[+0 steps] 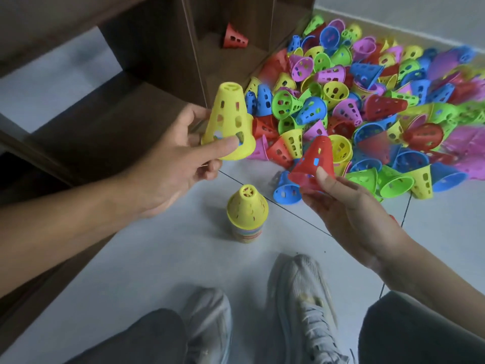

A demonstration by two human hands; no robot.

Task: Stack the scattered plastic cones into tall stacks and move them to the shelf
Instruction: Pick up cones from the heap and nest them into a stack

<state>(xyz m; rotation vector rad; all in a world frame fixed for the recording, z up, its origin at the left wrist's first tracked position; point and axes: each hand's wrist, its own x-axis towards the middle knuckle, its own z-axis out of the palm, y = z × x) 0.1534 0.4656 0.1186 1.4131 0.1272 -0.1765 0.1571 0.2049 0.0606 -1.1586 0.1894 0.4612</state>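
Progress judged early. One stack (246, 214) stood on the floor (157, 258) between the hands, yellow cone on top, banded rims of several colours showing below it. The loose pile (367, 106) lay against the wall, very large, mixed red, blue, green, yellow and pink; most of the work remained.

Left hand (168, 156) gripped a yellow cone (228, 122) by its lower rim, thumb across the front, tip upward, held above the floor. Right hand (349, 206) pinched a red cone (312, 164) at its rim, thumb on the outside, at the near edge of the pile.

The shelf (147, 48), dark brown wood, stood at left. Only a single red cone (235, 36) sat in a compartment; no stack was visible on it.

Floor pale grey tile with dark joint lines. Grey shoes (301, 298) and dark trouser knees at bottom.
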